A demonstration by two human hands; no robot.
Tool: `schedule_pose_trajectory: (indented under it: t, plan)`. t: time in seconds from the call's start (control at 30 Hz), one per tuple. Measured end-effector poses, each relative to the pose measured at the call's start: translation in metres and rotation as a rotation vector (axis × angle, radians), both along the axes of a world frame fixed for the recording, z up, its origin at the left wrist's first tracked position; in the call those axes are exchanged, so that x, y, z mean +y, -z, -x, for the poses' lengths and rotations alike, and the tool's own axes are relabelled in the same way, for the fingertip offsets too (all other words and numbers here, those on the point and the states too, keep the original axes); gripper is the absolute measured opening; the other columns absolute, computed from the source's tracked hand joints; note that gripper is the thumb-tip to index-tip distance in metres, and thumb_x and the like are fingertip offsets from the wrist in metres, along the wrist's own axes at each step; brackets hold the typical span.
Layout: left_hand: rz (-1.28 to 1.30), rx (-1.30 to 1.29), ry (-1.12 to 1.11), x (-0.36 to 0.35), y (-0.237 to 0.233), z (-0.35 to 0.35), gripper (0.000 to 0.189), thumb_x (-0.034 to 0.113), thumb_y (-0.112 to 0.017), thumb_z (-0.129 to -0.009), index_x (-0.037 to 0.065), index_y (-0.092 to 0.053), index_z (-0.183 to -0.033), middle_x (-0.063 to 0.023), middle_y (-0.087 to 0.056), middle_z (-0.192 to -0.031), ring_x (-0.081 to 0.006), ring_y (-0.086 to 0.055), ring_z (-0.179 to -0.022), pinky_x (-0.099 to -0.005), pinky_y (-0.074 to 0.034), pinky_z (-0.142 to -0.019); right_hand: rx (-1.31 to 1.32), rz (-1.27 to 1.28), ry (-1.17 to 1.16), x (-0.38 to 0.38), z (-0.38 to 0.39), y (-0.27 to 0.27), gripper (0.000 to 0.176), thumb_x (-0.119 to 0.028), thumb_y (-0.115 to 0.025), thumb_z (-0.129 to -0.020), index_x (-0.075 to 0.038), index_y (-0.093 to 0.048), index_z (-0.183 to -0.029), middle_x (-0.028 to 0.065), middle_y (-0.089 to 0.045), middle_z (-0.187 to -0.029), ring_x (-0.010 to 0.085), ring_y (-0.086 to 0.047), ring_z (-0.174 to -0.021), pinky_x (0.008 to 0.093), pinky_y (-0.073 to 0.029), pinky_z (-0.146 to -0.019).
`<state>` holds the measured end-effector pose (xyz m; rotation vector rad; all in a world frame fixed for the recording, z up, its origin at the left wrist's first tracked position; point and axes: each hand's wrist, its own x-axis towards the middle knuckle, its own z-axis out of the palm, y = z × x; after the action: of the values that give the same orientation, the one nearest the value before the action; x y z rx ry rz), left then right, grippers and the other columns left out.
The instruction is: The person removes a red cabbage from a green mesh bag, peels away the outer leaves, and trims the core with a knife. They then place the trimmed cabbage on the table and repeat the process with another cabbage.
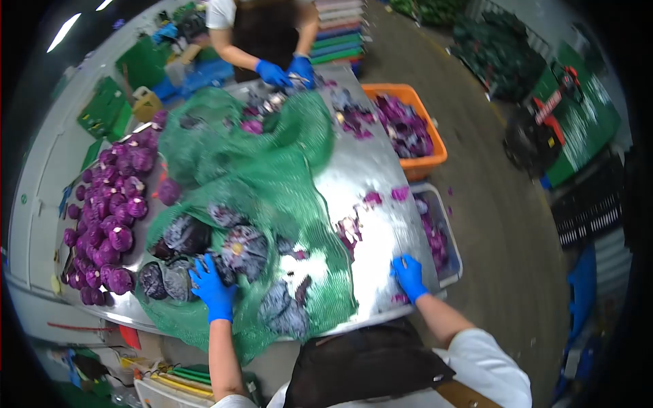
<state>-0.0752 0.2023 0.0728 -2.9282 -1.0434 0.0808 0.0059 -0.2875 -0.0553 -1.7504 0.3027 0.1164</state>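
My left hand (213, 294), in a blue glove, lies with fingers spread against the dark unpeeled red cabbages on the near left of the table. Beside it are a red cabbage (178, 280) and a larger one with loose outer leaves (245, 251). These cabbages rest in a green mesh bag (326, 272) spread over the metal table (381, 231). Over the table's right edge area, my right hand (409, 275), also gloved in blue, has curled fingers; whatever may be in them is too small to make out. Purple leaf scraps (398, 298) lie beside it.
Peeled red cabbages (109, 217) are heaped at the table's left. An orange crate (439, 139) and a grey bin (454, 265) of purple leaves stand along the right edge. Across the table, a co-worker's gloved hands (289, 73) handle leaves. A pallet jack (544, 115) stands further right.
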Motion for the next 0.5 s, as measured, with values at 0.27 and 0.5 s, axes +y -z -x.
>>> schedule_pose_trajectory:
  t: [0.27, 0.5]
  plan:
    - [0.045, -0.381, -0.012, -0.010, -0.002, 0.062, 0.119, 0.020, -0.089, -0.053, 0.019, -0.027, -0.154, -0.0259, -0.034, -0.145, -0.0448, -0.038, -0.131, -0.0527, -0.035, -0.109, 0.005, 0.076, -0.265, 0.047, -0.034, -0.015, 0.029, -0.031, -0.061, -0.097, -0.007, -0.060, -0.114, 0.0114, -0.069, -0.094, 0.0180, -0.067, -0.085, 0.0319, -0.053, -0.077]
    - [-0.090, -0.554, -0.162, 0.006, 0.020, 0.101, 0.110, 0.036, -0.093, -0.059, 0.000, -0.036, -0.145, -0.0338, -0.021, -0.154, -0.0465, -0.029, -0.140, -0.0518, -0.027, -0.115, 0.460, -0.049, -0.540, 0.115, -0.040, -0.047, 0.030, -0.040, -0.056, -0.097, -0.012, -0.062, -0.106, 0.0051, -0.068, -0.088, 0.0111, -0.058, -0.066, 0.0284, -0.047, -0.053]
